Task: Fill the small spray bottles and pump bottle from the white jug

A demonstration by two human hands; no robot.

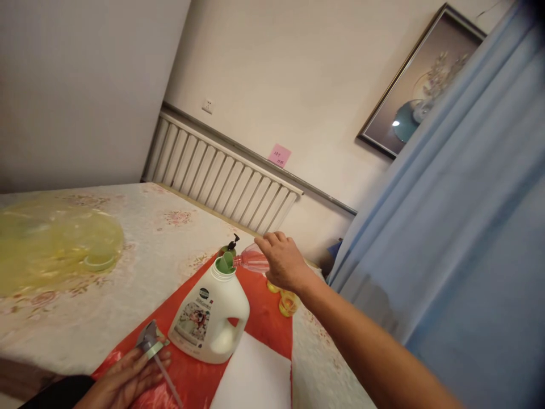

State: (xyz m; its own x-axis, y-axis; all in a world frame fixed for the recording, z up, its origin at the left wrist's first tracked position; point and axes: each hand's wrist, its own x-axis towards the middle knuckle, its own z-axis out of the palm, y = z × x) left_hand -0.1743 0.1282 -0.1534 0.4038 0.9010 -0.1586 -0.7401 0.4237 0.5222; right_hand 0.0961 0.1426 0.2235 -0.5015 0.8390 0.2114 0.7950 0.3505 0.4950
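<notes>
A large white jug [221, 318] with a flower label and a side handle stands upright on a red cloth. In its mouth shows a green spout [227, 261]. My right hand [283, 261] grips a clear bottle [254, 259] tipped on its side, its reddish look perhaps from the cloth behind. The bottle's neck is at the green spout; whether liquid flows I cannot tell. At the lower left my left hand [136, 372] holds a grey spray trigger head [149, 338] with a pale collar and a thin dip tube hanging down.
Behind the jug is a dark pump-top bottle [230, 247]. Yellow round containers [288, 304] sit below my right wrist. White paper [255, 375] lies on the red cloth [266, 312]. A clear yellow inflated-looking item [59, 244] rests on the flowered tablecloth [153, 250]. A blue curtain [468, 227] hangs right.
</notes>
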